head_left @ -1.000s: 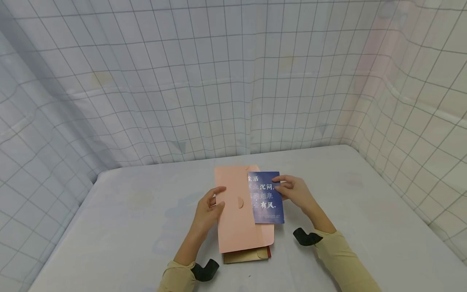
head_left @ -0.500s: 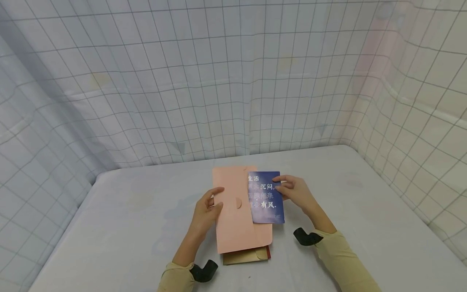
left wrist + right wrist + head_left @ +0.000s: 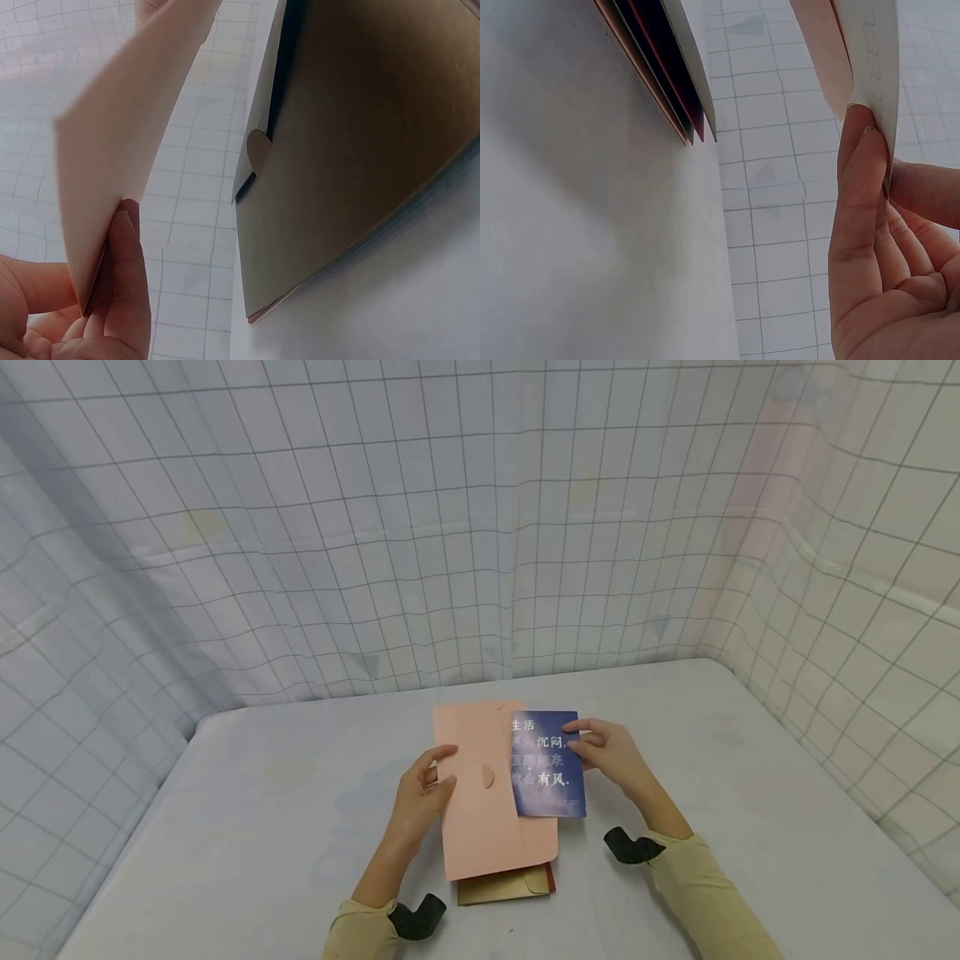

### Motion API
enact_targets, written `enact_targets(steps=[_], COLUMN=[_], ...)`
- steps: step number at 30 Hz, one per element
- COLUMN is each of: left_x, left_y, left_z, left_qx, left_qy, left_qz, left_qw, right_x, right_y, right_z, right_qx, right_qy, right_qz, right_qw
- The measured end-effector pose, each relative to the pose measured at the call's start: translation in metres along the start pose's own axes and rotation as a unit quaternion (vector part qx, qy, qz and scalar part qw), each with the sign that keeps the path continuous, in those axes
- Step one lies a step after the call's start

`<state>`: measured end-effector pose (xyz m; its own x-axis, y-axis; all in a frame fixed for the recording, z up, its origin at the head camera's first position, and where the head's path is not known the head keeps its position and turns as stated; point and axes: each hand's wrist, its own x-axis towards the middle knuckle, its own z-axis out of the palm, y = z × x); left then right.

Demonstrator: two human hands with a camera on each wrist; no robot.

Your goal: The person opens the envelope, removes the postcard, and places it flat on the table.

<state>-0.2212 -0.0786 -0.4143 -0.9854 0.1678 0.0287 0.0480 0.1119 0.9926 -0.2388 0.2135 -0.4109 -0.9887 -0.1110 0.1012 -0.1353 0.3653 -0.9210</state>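
My left hand (image 3: 420, 793) pinches the left edge of a pink paper envelope (image 3: 476, 827), thumb on the front. In the left wrist view the envelope (image 3: 112, 127) stands up between thumb and fingers. A blue postcard (image 3: 547, 768) with white Chinese characters sits partly inside the envelope's opening, its right part out. My right hand (image 3: 611, 756) pinches the card's right edge. The right wrist view shows the card (image 3: 877, 67) edge-on between thumb and fingers, with a bit of pink envelope (image 3: 825, 52) behind it.
Below the pink envelope, a gold envelope (image 3: 502, 887) with a red edge behind it lies on the white table (image 3: 262, 818). The right wrist view shows a stack of several envelopes (image 3: 660, 75). A white gridded curtain (image 3: 450, 527) surrounds the table.
The pink envelope has shifted slightly left with my left hand. More of the blue postcard's printed left side now shows. My right hand is nearly still.
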Motion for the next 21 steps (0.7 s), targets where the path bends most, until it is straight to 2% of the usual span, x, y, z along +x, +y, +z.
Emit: enact_targets(steps=[11, 21], left_x=[-0.0005, 0.0002], left_y=[0.0003, -0.0018], left_z=[0.0003, -0.0015], left_qx=[-0.017, -0.012], left_qy=[0.007, 0.010], left_qz=[-0.010, 0.003], left_qw=[0.9998, 0.9999], right_x=[-0.0004, -0.0008], right_y=[0.0006, -0.0004], right_z=[-0.0016, -0.0048], right_qx=[-0.005, -0.004], right_qy=[0.002, 0.006], right_qz=[0.008, 0.016], right_qw=[1.000, 1.000])
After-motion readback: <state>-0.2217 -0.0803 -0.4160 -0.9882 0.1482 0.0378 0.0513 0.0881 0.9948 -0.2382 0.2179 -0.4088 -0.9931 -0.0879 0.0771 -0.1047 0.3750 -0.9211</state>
